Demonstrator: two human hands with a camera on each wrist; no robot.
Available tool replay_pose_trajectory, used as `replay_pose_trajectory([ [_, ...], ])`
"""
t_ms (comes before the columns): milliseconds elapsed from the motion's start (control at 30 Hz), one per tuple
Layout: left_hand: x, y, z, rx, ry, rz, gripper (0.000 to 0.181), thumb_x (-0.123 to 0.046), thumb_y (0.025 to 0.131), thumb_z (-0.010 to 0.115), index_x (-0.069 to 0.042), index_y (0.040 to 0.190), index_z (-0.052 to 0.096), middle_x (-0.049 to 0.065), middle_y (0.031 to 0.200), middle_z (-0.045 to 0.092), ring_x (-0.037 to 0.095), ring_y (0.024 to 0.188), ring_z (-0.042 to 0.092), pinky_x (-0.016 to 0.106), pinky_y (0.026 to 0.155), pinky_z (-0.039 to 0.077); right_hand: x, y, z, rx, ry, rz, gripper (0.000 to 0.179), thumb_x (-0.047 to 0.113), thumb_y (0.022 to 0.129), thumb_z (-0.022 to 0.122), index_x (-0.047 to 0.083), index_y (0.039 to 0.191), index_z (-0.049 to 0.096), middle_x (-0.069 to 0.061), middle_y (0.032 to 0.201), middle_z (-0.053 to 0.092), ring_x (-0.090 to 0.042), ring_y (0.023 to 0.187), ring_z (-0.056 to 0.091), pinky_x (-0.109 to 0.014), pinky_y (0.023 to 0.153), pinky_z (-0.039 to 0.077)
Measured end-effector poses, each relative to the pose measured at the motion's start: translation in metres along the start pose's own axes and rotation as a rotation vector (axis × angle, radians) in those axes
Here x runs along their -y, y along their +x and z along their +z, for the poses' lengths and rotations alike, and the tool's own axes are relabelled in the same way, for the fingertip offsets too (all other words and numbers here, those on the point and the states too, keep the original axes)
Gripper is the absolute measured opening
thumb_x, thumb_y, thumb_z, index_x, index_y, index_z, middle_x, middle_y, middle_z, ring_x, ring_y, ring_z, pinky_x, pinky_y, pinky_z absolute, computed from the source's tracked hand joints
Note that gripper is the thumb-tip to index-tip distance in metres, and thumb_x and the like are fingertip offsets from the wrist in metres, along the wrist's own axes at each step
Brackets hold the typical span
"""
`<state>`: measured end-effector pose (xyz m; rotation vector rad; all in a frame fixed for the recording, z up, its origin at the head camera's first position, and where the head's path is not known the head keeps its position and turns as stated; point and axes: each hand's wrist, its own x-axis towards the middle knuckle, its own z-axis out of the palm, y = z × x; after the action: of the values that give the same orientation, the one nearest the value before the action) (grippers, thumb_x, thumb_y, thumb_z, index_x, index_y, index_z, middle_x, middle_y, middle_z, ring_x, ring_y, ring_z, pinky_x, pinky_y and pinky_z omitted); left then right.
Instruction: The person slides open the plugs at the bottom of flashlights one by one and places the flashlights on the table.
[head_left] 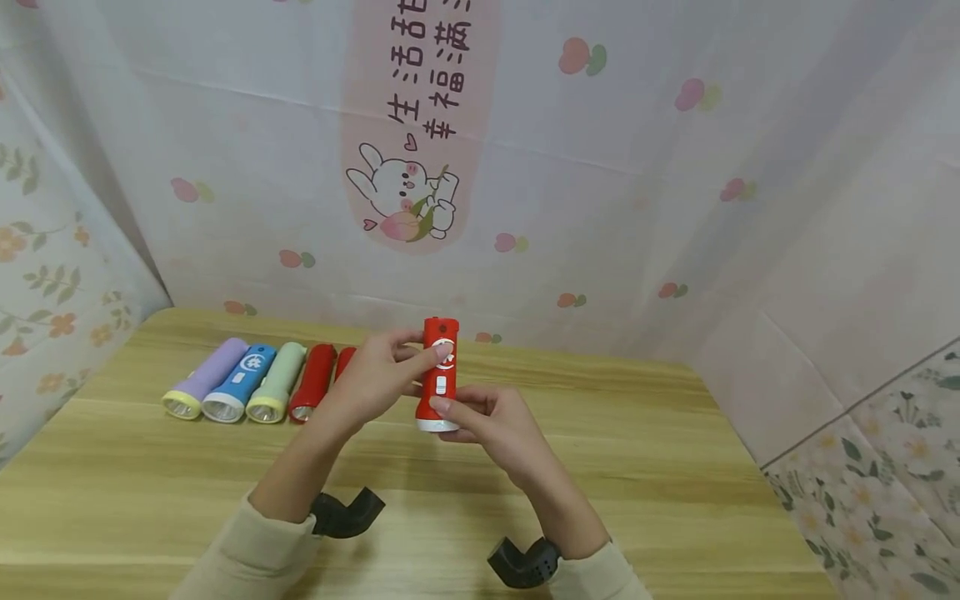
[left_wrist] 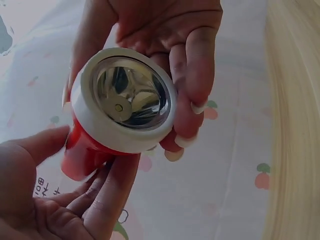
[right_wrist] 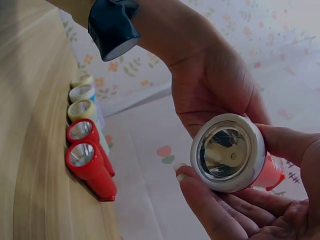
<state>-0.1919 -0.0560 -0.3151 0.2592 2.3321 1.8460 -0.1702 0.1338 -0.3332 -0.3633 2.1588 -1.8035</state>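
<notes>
Both hands hold a red flashlight above the table, its white-rimmed lens end pointing down toward the person. In the head view the left hand grips the upper body, thumb across the white printed mark. Lower down, the right hand pinches the flashlight near its head, with the thumb below the white switch. The wrist views look into the clear lens, which shows a silvery reflector and a small bulb, unlit as far as I can see. Fingers of both hands curl around the body in the right wrist view.
Left of the hands a row of flashlights lies on the wooden table: purple, blue, pale green, red, and another red one partly hidden by the left hand. A printed curtain hangs behind the table.
</notes>
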Motion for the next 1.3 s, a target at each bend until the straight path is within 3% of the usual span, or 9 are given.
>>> replay_pose_trajectory([
  [167,0.001,-0.006,0.000,-0.018,-0.015,0.062,0.060,-0.043,0.097,0.066,-0.008,0.143,0.053,0.014,0.127,0.070,0.027,0.111,0.070,0.043,0.092,0.061,0.006,-0.005,-0.001,0.003,-0.047,-0.029,0.033,0.025,0.092,0.075,0.003,0.117,0.073,-0.015,0.110,0.076,-0.018,0.094,0.075,-0.037,0.087,0.062],
  [400,-0.003,-0.015,-0.002,-0.056,-0.025,0.101,0.064,-0.045,0.095,0.068,-0.010,0.146,0.050,0.012,0.126,0.069,0.026,0.111,0.071,0.041,0.093,0.060,0.013,-0.013,-0.003,-0.001,-0.127,-0.049,0.032,0.028,0.091,0.076,0.010,0.118,0.074,-0.010,0.109,0.077,-0.020,0.095,0.076,-0.034,0.088,0.062],
  [667,-0.012,-0.021,-0.003,-0.058,-0.019,0.176,0.053,-0.036,0.096,0.069,-0.010,0.141,0.056,0.011,0.125,0.071,0.024,0.106,0.071,0.038,0.090,0.061,0.016,-0.019,-0.004,-0.021,-0.192,-0.066,0.034,0.028,0.090,0.078,0.014,0.120,0.073,-0.005,0.114,0.077,-0.019,0.102,0.076,-0.034,0.093,0.060],
  [933,-0.016,-0.031,-0.003,-0.076,-0.006,0.241,0.036,-0.031,0.096,0.071,-0.015,0.128,0.065,0.003,0.115,0.074,0.021,0.102,0.070,0.035,0.086,0.060,0.018,-0.022,-0.004,-0.011,-0.247,-0.095,0.036,0.029,0.089,0.078,0.013,0.121,0.072,-0.006,0.114,0.076,-0.018,0.097,0.076,-0.032,0.088,0.061],
  [1133,-0.020,-0.039,-0.002,-0.117,0.029,0.258,0.036,-0.033,0.094,0.073,-0.018,0.126,0.067,0.000,0.113,0.076,0.018,0.105,0.070,0.038,0.091,0.058,0.020,-0.025,-0.006,0.044,-0.270,-0.155,0.034,0.027,0.089,0.078,0.022,0.122,0.070,0.002,0.115,0.075,-0.015,0.102,0.074,-0.032,0.091,0.060],
  [1300,-0.026,-0.049,-0.002,-0.147,0.027,0.278,0.037,-0.032,0.092,0.076,-0.018,0.125,0.069,0.000,0.112,0.077,0.016,0.105,0.072,0.037,0.092,0.060,0.023,-0.029,-0.004,0.016,-0.333,-0.239,0.036,0.030,0.088,0.080,0.028,0.123,0.069,0.011,0.116,0.073,-0.010,0.109,0.069,-0.035,0.100,0.056],
])
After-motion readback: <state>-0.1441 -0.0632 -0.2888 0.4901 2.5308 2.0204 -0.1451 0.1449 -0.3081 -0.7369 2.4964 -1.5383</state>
